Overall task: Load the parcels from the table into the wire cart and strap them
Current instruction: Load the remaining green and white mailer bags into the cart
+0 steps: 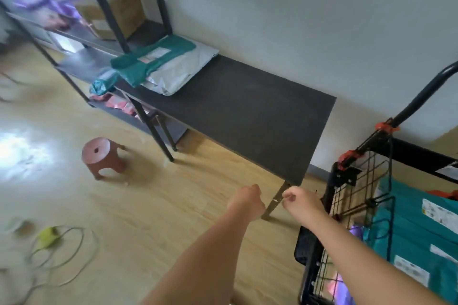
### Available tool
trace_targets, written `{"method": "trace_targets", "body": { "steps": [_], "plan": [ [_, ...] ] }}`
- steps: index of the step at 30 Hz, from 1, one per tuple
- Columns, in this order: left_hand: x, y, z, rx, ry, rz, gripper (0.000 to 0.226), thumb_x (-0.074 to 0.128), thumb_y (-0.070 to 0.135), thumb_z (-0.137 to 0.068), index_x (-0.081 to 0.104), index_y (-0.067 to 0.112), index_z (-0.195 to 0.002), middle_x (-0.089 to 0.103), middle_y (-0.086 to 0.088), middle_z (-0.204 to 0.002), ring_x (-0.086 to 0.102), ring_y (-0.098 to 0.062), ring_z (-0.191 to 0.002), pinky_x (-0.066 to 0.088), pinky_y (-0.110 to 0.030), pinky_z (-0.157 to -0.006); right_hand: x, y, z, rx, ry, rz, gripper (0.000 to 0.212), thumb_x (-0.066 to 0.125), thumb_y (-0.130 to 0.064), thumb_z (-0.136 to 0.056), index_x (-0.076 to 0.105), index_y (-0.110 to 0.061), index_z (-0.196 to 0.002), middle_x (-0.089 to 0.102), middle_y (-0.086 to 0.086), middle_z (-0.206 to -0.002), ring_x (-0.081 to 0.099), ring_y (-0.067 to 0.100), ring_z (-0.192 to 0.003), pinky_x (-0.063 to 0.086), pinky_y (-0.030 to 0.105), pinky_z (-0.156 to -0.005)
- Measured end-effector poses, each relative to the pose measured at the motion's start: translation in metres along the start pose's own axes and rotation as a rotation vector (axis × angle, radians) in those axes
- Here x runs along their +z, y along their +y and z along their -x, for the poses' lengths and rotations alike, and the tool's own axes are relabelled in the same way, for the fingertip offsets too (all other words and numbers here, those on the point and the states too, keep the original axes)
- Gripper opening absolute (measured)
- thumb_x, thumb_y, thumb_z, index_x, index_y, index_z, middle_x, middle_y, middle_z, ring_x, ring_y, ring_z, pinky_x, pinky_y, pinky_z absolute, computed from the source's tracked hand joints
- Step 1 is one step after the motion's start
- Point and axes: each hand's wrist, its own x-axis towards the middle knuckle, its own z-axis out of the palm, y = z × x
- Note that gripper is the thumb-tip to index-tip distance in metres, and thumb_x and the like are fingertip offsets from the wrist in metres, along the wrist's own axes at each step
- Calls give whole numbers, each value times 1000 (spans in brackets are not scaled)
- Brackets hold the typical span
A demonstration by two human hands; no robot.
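on the dark table [247, 116] two parcels [163, 67] remain; left hand [246, 199] and right hand [301, 199] are curled closed, holding nothing; better to open wide and lift both together.

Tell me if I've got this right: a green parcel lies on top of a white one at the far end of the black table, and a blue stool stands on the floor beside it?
Nearly. The head view shows the stool is pinkish-red, not blue. The green parcel does lie on the white one at the black table's far end.

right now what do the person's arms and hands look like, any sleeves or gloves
Both arms are bare up to the frame edge: no sleeves in view. The left hand and right hand wear no gloves, and no rings, watch or bands are visible. The picture is slightly blurred.
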Motion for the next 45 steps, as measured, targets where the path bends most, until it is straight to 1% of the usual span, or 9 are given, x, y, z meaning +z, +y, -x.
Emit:
{"method": "trace_targets", "body": {
  "steps": [2,8,14,18,24,29,33,39,45],
  "plan": [
    [-11,-26,1,-33,16,3,42,52,13,-93,48,16,-135,52,-10,-131,56,-29,-114,52,-37,-91,14,-23,-1,-22,-17,47,23,57,-27,-95,64,-26,-117,64,-5,-114,59,14,-94,49,26,-74],
    [-43,-97,8,-115,62,55,43,49,9,-91,51,14,-133,53,-10,-130,54,-27,-117,49,-32,-87,48,-84,-1,-67,-80,135,20,56,-27,-97,61,-28,-116,64,-5,-114,63,16,-96,57,36,-85],
    [-61,-141,16,-188,101,36,44,48,7,-90,51,13,-134,53,-9,-131,55,-28,-119,51,-36,-94,66,-128,-9,-160,-115,176,20,58,-26,-96,62,-27,-116,65,-6,-113,62,14,-99,56,34,-86],
    [-74,-157,15,-231,137,-5,42,49,6,-89,52,12,-131,56,-8,-125,57,-26,-112,52,-33,-86,76,-148,-19,-209,-125,179,19,59,-25,-95,60,-28,-115,65,-8,-110,61,9,-91,56,25,-77],
    [-108,-187,-1,-271,138,-24,38,50,10,-89,52,12,-127,57,-9,-124,58,-26,-111,47,-33,-79,83,-188,-44,-266,-180,250,27,60,-25,-95,59,-26,-122,64,-4,-119,62,14,-99,57,34,-86],
    [-154,-198,-38,-304,181,-3,42,50,9,-86,53,14,-128,57,-8,-123,58,-26,-109,53,-35,-85,70,-238,-93,-304,-188,265,23,57,-28,-95,59,-28,-118,63,-6,-116,61,14,-100,55,33,-87],
    [-199,-199,-78,-301,238,-24,41,50,11,-89,54,18,-129,59,-3,-119,59,-21,-103,46,-27,-68,55,-279,-143,-302,-196,213,17,57,-27,-95,60,-28,-112,61,-11,-105,59,10,-93,53,29,-81],
    [-275,-184,-137,-324,279,44,39,46,13,-87,56,18,-124,61,-3,-120,60,-24,-109,53,-32,-79,32,-329,-212,-261,-194,62,18,58,-24,-92,64,-29,-108,64,-12,-100,60,9,-91,50,26,-79],
    [-308,-179,-177,-321,384,61,27,48,10,-88,60,22,-109,63,3,-103,61,-19,-94,57,-35,-80,23,-370,-259,-253,-206,-68,14,56,-21,-94,63,-28,-104,66,-8,-98,66,10,-85,54,25,-71]
  ]
}}
